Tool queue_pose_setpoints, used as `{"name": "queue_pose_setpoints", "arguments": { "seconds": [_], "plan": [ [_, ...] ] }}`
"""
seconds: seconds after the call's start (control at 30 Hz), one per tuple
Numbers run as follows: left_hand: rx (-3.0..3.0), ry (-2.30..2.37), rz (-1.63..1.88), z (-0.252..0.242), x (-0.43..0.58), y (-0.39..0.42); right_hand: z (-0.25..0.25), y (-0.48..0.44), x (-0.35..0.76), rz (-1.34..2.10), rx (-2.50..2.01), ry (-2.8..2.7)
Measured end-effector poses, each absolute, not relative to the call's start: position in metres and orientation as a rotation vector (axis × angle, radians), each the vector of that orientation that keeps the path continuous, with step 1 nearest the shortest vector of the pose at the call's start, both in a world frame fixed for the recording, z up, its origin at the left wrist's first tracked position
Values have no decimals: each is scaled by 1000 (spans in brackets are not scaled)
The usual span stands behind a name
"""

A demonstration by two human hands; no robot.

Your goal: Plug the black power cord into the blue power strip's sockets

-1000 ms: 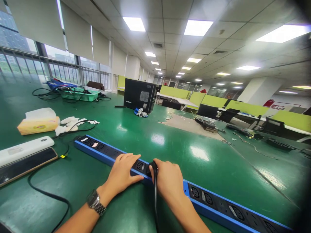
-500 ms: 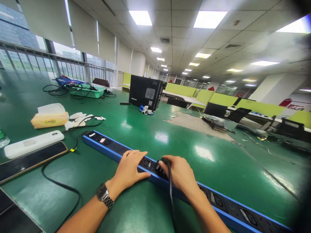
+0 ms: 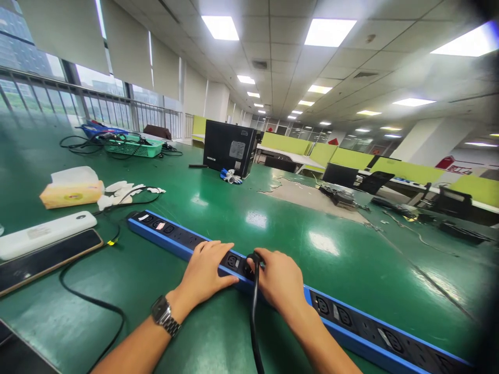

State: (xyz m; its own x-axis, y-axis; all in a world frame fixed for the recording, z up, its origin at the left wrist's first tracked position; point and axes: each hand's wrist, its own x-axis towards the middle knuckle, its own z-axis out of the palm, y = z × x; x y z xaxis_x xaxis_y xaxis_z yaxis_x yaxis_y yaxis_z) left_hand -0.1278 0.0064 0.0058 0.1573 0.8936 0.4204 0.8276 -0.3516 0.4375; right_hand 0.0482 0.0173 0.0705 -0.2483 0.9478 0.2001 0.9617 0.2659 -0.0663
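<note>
One blue-and-black power strip (image 3: 233,262) is lying slantwise on the green desk (image 3: 218,322), passing under two hands. One black plug (image 3: 255,258) is standing at the strip's top; I cannot tell if it is fully seated. The right hand (image 3: 281,278) is pinching this plug, its grip being closed around it with thumb and fingers. The left hand (image 3: 206,267) is holding the strip from above, its grip being spread as wide as the strip, with the thumb on the near edge and the fingers crossing to the far edge. One thick black cord (image 3: 254,322) is hanging from the plug towards the viewer. Between the hands one socket is showing, and three are showing at the far left end. One wristwatch (image 3: 166,314) is circling the left wrist.

Farther left, one smartphone (image 3: 50,259) is lying just beside one white oblong device (image 3: 49,236). Behind these, one yellow tissue pack (image 3: 72,195) is sitting near several crumpled white pieces (image 3: 117,192), too overlapped for counting. At the back, one black computer tower (image 3: 228,150) is standing upright, and one green basket (image 3: 144,152) is carrying tangled black cables.
</note>
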Motion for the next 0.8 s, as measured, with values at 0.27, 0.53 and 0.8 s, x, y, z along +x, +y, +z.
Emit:
{"name": "queue_pose_setpoints", "arguments": {
  "seconds": [0.27,0.53,0.8],
  "plan": [
    [2345,1650,1010,8,-128,3,34,6,51,-151,-1424,-2370],
    [2471,1279,1025,12,-112,6,30,10,133,248,-1231,-2166],
    [2082,1264,1515,34,-66,9,-5,13,237,92,-1667,-1839]
  ]
}}
